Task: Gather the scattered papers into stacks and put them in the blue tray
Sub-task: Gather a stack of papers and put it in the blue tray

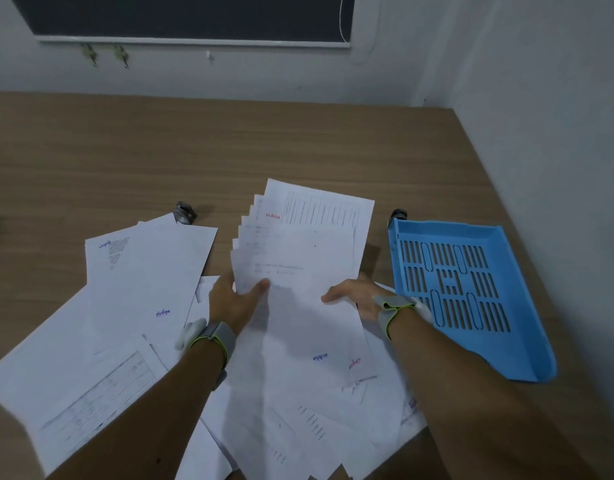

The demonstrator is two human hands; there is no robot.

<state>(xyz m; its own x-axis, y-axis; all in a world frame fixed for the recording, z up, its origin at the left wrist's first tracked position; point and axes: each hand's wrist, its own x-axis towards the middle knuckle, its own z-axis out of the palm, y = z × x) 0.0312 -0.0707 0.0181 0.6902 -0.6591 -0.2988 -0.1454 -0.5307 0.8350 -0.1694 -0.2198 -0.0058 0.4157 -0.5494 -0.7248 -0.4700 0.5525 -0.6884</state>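
Note:
My left hand (234,299) grips the near left edge of a fanned stack of white papers (305,237), thumb on top, holding it above the table. At the stack's near right edge my right hand (354,296) has its thumb over the sheets and its fingers underneath. More white papers (142,282) lie scattered on the wooden table (160,150) to the left and below my arms, some with tables, some with red or blue stamps. The blue tray (471,289), slotted and with nothing in it, rests on the table right of my right hand.
Two dark binder clips lie on the table, one (185,213) behind the left papers, one (399,214) at the tray's far corner. A grey wall with a dark board borders the table's far edge, and another wall borders its right edge.

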